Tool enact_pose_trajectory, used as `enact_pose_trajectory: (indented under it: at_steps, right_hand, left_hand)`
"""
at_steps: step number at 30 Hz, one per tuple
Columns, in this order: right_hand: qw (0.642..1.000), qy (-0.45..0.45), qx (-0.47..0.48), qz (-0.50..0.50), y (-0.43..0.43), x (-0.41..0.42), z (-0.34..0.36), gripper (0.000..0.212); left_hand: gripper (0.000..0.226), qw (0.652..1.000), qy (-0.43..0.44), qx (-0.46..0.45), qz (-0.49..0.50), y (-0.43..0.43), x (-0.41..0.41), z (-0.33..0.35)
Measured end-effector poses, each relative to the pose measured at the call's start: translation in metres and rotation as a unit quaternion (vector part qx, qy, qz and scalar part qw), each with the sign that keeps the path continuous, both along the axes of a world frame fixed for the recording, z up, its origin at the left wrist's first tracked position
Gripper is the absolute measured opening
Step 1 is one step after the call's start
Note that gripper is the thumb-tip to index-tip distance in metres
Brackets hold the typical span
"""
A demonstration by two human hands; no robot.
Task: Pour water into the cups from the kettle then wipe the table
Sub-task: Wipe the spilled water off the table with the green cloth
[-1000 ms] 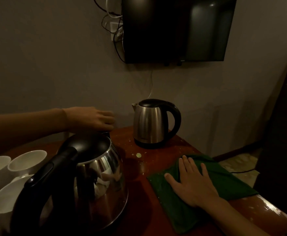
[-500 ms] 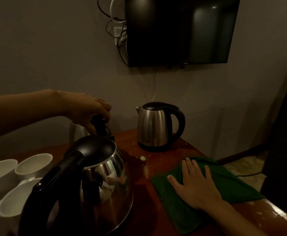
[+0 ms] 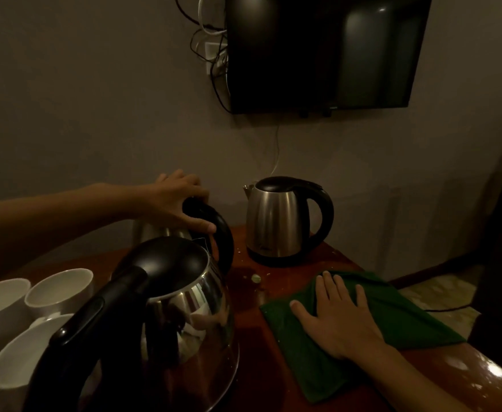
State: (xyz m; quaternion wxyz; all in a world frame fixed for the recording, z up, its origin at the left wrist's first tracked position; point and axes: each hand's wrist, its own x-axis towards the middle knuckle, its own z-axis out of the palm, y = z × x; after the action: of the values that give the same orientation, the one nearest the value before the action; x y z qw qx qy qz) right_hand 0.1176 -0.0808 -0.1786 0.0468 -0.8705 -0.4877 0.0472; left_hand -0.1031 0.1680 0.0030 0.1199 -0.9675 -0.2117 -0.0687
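Observation:
My left hand (image 3: 181, 203) grips the black handle of a steel kettle (image 3: 160, 231) that sits mostly hidden behind a big shiny kettle (image 3: 178, 316) in the foreground. A third steel kettle (image 3: 276, 221) stands on its base at the back of the red-brown table (image 3: 249, 367). Several white cups (image 3: 59, 289) crowd the left side. My right hand (image 3: 337, 316) lies flat, fingers spread, on a folded green cloth (image 3: 407, 319) at the table's right side.
Small crumbs and a pale bit (image 3: 255, 278) lie on the table between the kettles and the cloth. A dark TV (image 3: 318, 52) with cables hangs on the wall above. The table's right edge drops to a tiled floor (image 3: 440, 292).
My left hand moved from above the big kettle's lid to the back kettle's handle and closed round it. That kettle's handle now shows higher. My right hand stayed on the cloth.

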Motion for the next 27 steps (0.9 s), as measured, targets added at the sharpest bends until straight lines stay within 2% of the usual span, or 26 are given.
enact_pose_trajectory:
  at_steps: [3,9,13,16,18,20,24,27]
  right_hand:
    - [1.000,0.001,0.001,0.003,0.003,0.001,0.000,0.093]
    - [1.000,0.005,0.004,0.008,0.009,0.002,0.000,0.094]
    - [1.000,0.004,0.002,0.007,0.013,0.002,0.002,0.093]
    - [1.000,0.001,0.002,0.009,0.017,0.003,0.001,0.093]
    - [1.000,-0.004,0.002,0.011,0.019,0.004,0.000,0.094]
    - [1.000,-0.001,0.007,0.012,0.022,0.006,-0.001,0.094]
    - [1.000,0.000,0.002,0.006,0.028,0.012,0.000,0.095]
    - [1.000,0.012,0.007,0.001,0.028,0.012,0.005,0.097]
  left_hand:
    - [0.094,1.000,-0.002,-0.004,0.010,-0.002,0.006,-0.004]
    - [0.082,0.998,0.007,-0.034,0.044,-0.007,0.012,-0.003]
    - [0.092,0.998,0.012,-0.051,0.028,-0.004,0.015,0.004]
    - [0.087,0.994,0.053,-0.095,0.028,-0.001,0.022,0.014]
    - [0.083,0.985,0.064,-0.158,0.011,0.000,0.035,0.025]
    - [0.076,0.979,0.052,-0.195,0.016,-0.002,0.058,0.038]
    - [0.064,0.983,-0.033,-0.175,-0.046,-0.012,0.122,0.058]
    - [0.054,0.979,-0.039,-0.180,-0.088,-0.024,0.159,0.061]
